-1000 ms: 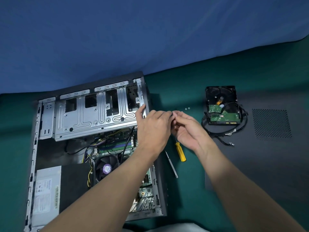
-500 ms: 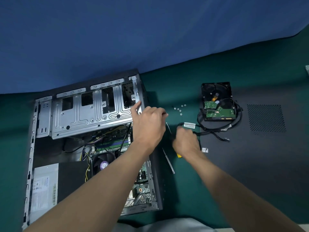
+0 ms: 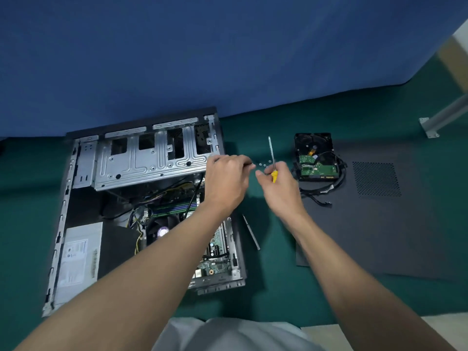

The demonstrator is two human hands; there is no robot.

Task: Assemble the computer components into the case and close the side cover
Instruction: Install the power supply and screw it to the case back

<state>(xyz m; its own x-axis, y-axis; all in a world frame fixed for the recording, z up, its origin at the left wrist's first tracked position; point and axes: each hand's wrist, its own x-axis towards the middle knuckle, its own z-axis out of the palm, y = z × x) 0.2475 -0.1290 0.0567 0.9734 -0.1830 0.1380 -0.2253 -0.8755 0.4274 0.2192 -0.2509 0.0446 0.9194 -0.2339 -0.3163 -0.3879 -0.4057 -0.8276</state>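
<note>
The open computer case (image 3: pixel 63 224) lies on its side on the green mat, its silver drive cage (image 3: pixel 152 160) at the far end. My left hand (image 3: pixel 225 181) hovers at the cage's right corner, its curled fingertips pinching something tiny that looks like a screw. Just right of it, my right hand (image 3: pixel 281 188) grips a yellow-handled screwdriver (image 3: pixel 271 153) with the shaft pointing up. Several loose screws (image 3: pixel 263 164) lie on the mat between my hands. The hard drive (image 3: pixel 315 158) rests board-up on the dark side cover (image 3: pixel 392 224), with black cables (image 3: pixel 317 196) around it.
Inside the case are the power supply (image 3: pixel 76 262), the CPU fan (image 3: pixel 162 230) and the motherboard (image 3: pixel 215 267). A thin silver tool (image 3: pixel 252 233) lies on the mat beside the case. A blue cloth hangs behind, and a metal leg (image 3: pixel 440 117) stands far right.
My right hand reached down to the mat, picked up the yellow screwdriver and raised it beside my left hand. My left hand stayed at the cage corner.
</note>
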